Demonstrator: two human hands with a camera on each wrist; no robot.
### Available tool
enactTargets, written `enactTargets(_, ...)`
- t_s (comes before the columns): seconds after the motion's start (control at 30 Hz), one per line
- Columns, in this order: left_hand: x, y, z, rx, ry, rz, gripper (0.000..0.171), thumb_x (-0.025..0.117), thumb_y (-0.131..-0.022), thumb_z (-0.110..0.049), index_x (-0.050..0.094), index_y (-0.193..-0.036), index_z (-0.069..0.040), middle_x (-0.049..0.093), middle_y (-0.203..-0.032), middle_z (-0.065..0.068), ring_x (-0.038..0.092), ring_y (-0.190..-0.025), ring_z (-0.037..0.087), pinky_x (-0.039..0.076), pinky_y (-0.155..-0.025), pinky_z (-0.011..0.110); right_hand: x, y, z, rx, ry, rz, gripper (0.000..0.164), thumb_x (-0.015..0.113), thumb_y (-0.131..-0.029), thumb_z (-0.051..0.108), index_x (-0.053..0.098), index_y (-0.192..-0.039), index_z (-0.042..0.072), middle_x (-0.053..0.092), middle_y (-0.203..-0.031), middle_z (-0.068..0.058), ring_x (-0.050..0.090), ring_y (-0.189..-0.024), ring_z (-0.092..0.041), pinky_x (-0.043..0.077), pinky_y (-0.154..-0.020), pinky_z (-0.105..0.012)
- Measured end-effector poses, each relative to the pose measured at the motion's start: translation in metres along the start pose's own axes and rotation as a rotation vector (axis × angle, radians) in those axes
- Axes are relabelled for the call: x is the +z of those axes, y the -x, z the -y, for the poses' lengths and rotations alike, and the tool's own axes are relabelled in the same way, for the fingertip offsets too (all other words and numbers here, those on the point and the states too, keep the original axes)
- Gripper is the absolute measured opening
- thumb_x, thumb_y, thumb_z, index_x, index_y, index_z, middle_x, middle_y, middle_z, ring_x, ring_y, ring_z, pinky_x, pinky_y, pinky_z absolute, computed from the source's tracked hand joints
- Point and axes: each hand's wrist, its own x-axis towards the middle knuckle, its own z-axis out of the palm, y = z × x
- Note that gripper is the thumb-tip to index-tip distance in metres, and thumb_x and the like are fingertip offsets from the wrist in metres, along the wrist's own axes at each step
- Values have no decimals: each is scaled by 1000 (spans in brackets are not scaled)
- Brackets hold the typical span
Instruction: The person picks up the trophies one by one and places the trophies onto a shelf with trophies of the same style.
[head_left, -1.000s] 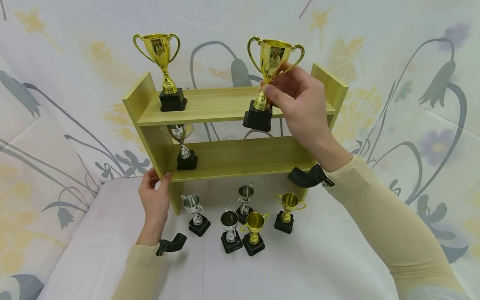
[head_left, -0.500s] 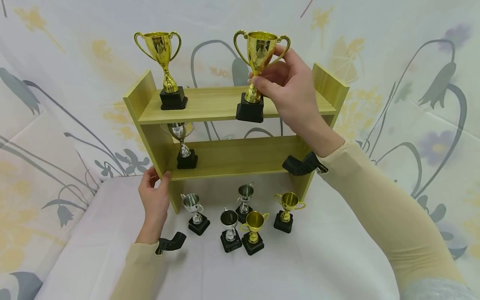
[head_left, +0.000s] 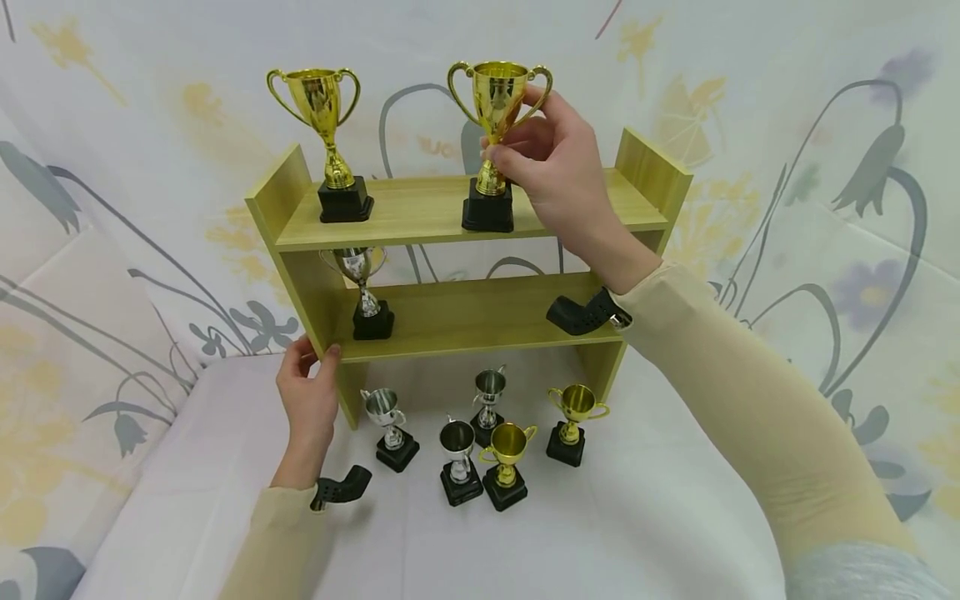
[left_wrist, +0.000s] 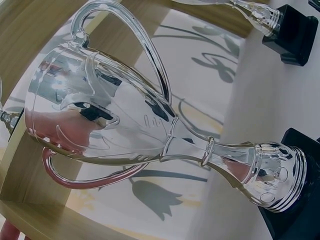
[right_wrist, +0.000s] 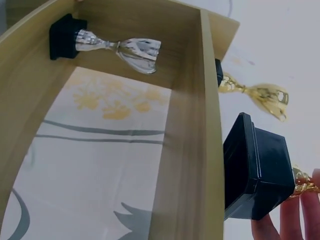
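Note:
My right hand (head_left: 558, 171) pinches the stem of a gold two-handled trophy cup (head_left: 495, 92). Its black base (right_wrist: 260, 170) is at the front of the wooden shelf unit's top board (head_left: 412, 204); whether it touches the board I cannot tell. With thumb and fingers, my left hand (head_left: 309, 396) holds the unit's left side panel at middle-board height. Another gold trophy (head_left: 318, 100) stands upright at the left of the top board. Below it, on the middle board, is a silver trophy (head_left: 358, 265). A silver trophy (left_wrist: 105, 110) fills the left wrist view.
On the white cloth in front of and under the unit stand several smaller trophies, among them a silver one (head_left: 393, 442) at left, a gold one (head_left: 508, 446) in the middle and a gold one (head_left: 577, 404) at right. A patterned curtain (head_left: 787, 125) hangs behind.
My right hand has carried the gold trophy leftward and slightly up, and the trophy's tilt has straightened to upright. My left hand has stayed on the side panel.

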Motion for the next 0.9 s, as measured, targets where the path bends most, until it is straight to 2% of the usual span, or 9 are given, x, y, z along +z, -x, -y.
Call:
enactTargets(0.13,0,0,0,-6,-6,-1,33,62,-97,-16,59,-127,-2,53,-104,-6,52,-107,11,46,-94,33,3,-4,-5,41,0,6,47,69,-89,-1,54,-132,8,67,-99,-10,64,-94,-25,53,-82,-31)
enactTargets(0.37,0,1,-1,-9,-10,-3,33,62,-98,-16,59,-127,-2,53,-103,-6,53,-107,11,46,-95,37,7,-8,-12,48,39,40,45,67,-92,2,52,-135,6,66,-101,-10,63,-92,-24,50,-81,-31)
enactTargets(0.7,1,2,-3,5,5,-22,32,62,-97,-14,59,-126,-1,52,-101,-6,52,-105,12,45,-89,29,14,-12,-12,63,28,39,42,66,-91,0,52,-130,7,66,-100,-11,63,-92,-26,51,-79,-33)
enactTargets(0.9,2,2,-2,13,1,-22,32,62,-97,-13,60,-125,0,53,-101,-7,53,-104,11,46,-89,29,16,-13,-12,70,33,34,41,65,-91,-1,53,-130,7,66,-101,-11,62,-93,-24,51,-80,-33)
